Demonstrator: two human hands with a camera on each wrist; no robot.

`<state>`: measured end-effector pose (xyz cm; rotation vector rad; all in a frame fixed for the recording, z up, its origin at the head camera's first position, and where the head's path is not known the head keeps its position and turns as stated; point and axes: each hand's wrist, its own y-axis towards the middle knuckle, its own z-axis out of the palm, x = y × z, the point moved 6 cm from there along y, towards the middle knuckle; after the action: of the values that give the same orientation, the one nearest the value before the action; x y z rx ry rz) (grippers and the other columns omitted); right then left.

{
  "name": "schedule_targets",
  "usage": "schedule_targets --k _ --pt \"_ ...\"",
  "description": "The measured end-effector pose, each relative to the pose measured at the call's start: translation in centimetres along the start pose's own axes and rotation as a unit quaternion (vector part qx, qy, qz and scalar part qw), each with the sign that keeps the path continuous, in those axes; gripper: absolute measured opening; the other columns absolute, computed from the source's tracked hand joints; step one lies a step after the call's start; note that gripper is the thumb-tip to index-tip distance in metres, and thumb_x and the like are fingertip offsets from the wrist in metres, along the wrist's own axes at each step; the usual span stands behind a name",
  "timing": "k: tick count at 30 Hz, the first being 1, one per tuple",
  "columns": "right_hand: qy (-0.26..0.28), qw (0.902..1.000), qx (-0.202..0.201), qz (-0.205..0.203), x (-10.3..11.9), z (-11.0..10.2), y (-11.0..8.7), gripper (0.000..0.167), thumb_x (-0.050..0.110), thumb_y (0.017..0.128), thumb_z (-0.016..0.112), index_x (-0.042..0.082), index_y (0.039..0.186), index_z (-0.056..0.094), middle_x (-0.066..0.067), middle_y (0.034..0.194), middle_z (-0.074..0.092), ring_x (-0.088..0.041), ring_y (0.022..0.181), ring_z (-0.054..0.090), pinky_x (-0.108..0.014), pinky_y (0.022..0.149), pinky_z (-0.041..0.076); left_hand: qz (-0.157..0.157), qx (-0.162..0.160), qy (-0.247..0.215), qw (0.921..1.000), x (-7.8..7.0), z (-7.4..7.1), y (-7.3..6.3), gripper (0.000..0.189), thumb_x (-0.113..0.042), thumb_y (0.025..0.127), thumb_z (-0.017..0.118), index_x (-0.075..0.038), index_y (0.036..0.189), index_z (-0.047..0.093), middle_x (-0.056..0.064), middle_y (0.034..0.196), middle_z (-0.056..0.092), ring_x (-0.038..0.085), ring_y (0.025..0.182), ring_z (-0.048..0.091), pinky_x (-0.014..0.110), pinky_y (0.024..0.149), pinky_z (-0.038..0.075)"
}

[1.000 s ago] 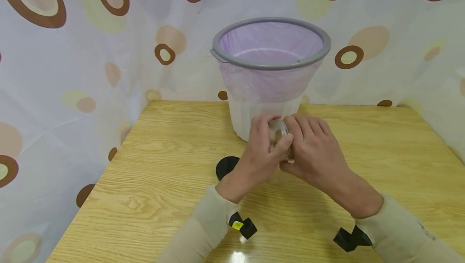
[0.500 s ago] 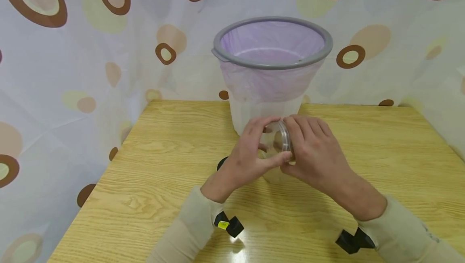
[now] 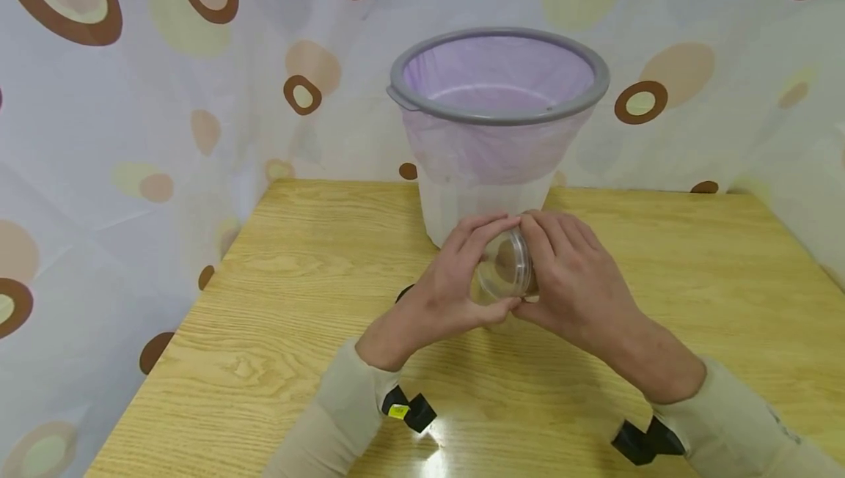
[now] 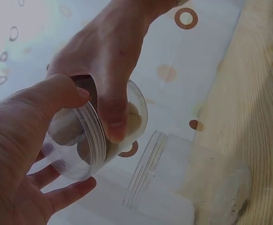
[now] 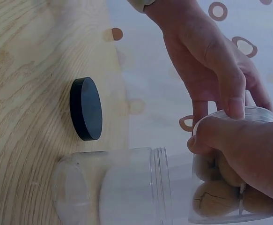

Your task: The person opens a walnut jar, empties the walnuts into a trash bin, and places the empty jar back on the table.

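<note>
The clear jar (image 3: 503,273) is up in the air above the table (image 3: 264,331), in front of the bin (image 3: 485,203), and I see it lying tilted between the two hands. It is see-through and shiny, with a ridged round rim turned toward the left hand, and brown balls (image 5: 215,199) crowd inside it. They have dull, tan-brown skins, and a dark crack runs across one of them. The left hand (image 3: 452,280) is spread wide round the rim, thumb on one side and fingers on the other, gripping it lightly as far as I can see. The right hand (image 3: 581,273) holds the body from the other side, thumb along the wall, fingers wrapped over it

Counting what I see: two hands, two clear jars, one black lid, one bin. At least four balls show through the wall; the rest of the count is hidden by the fingers. The second jar (image 5: 113,183) stands upright on the table, mouth uncovered, just below the held one and apart from it. The black lid (image 5: 86,108) lies flat on the wood near that standing jar. The bin is pale, with one purple bag (image 3: 502,144) in it and a grey ring round the top. Spotted cloth (image 3: 165,133) hangs behind everything
</note>
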<state>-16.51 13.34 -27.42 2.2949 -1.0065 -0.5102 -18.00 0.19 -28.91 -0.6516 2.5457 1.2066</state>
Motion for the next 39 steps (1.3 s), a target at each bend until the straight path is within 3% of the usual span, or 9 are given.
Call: schedule_targets --k 8,18,22,26,28,30,34,36,39 --pt "0.019 0.9998 -0.004 -0.005 0.3 0.0 0.0 0.115 0.035 0.044 0.1 -0.009 0.136 0.046 -0.027 0.133 0.055 -0.043 0.12 0.054 -0.052 0.108 0.042 -0.027 -0.014 -0.022 0.9993 0.1 0.0 -0.6 0.084 -0.017 0.079 0.081 -0.004 0.149 0.036 0.014 0.148 0.037 0.021 0.133 0.044 0.021 0.095 0.052" --pt "0.025 0.9996 -0.01 -0.008 0.5 0.0 0.0 0.112 0.03 0.048 0.098 -0.009 0.138 0.045 -0.026 0.133 0.056 -0.043 0.119 0.055 -0.052 0.108 0.041 -0.059 -0.025 -0.047 0.9969 0.3 -0.3 -0.9 0.083 -0.018 0.079 0.083 -0.006 0.148 0.038 0.012 0.146 0.042 0.024 0.131 0.047 0.021 0.087 0.055" --pt "0.024 0.9996 -0.011 -0.005 0.5 0.1 0.0 0.103 0.026 0.052 0.093 -0.009 0.137 0.047 -0.026 0.132 0.056 -0.043 0.118 0.055 -0.053 0.107 0.042 -0.12 -0.031 -0.077 0.9894 0.6 -0.3 -1.1 0.08 -0.021 0.08 0.083 -0.008 0.147 0.041 0.009 0.141 0.047 0.023 0.123 0.053 0.021 0.08 0.057" --pt "0.027 0.9995 -0.014 -0.005 0.6 0.1 0.1 0.097 0.024 0.054 0.091 -0.009 0.135 0.048 -0.025 0.131 0.057 -0.041 0.118 0.055 -0.052 0.107 0.042 -0.22 -0.029 -0.12 0.9678 1.2 -0.2 -1.3 0.075 -0.031 0.084 0.079 -0.012 0.147 0.043 0.004 0.135 0.05 0.019 0.116 0.056 0.023 0.075 0.058" --pt "0.029 0.9994 -0.015 -0.006 0.7 0.0 0.0 0.097 0.024 0.054 0.091 -0.009 0.134 0.048 -0.025 0.131 0.057 -0.041 0.117 0.055 -0.052 0.107 0.042 -0.251 -0.022 -0.131 0.9589 1.4 0.0 -1.5 0.078 -0.035 0.084 0.078 -0.012 0.149 0.04 0.004 0.137 0.049 0.019 0.117 0.054 0.022 0.078 0.057" --pt "0.034 0.9993 -0.014 -0.005 0.6 0.0 0.0 0.101 0.027 0.052 0.094 -0.01 0.134 0.048 -0.025 0.13 0.057 -0.042 0.118 0.055 -0.051 0.107 0.041 -0.236 -0.005 -0.121 0.9643 1.2 0.2 -1.4 0.086 -0.034 0.083 0.08 -0.012 0.152 0.034 0.006 0.143 0.044 0.019 0.125 0.048 0.023 0.084 0.056" --pt "0.041 0.9991 -0.009 0.002 0.4 0.0 -0.2 0.112 0.033 0.044 0.1 -0.01 0.134 0.048 -0.026 0.129 0.058 -0.042 0.119 0.055 -0.052 0.108 0.041 -0.11 0.005 -0.062 0.9921 0.1 0.3 -0.9 0.094 -0.022 0.078 0.084 -0.007 0.153 0.029 0.013 0.152 0.033 0.021 0.137 0.038 0.025 0.095 0.052" --pt "0.042 0.9991 -0.006 0.005 0.3 0.0 -0.2 0.112 0.034 0.044 0.1 -0.009 0.133 0.049 -0.026 0.128 0.058 -0.042 0.12 0.054 -0.051 0.108 0.041 -0.067 -0.005 -0.04 0.997 -0.2 0.2 -0.8 0.09 -0.018 0.078 0.084 -0.007 0.151 0.033 0.013 0.151 0.034 0.022 0.137 0.039 0.025 0.094 0.053" --pt "0.037 0.9993 -0.003 0.004 0.2 0.0 -0.2 0.105 0.032 0.048 0.097 -0.008 0.132 0.049 -0.025 0.128 0.058 -0.041 0.12 0.054 -0.051 0.108 0.041 -0.094 -0.012 -0.056 0.9939 0.0 0.2 -0.9 0.082 -0.018 0.08 0.082 -0.009 0.148 0.037 0.01 0.147 0.037 0.021 0.13 0.045 0.024 0.087 0.056"
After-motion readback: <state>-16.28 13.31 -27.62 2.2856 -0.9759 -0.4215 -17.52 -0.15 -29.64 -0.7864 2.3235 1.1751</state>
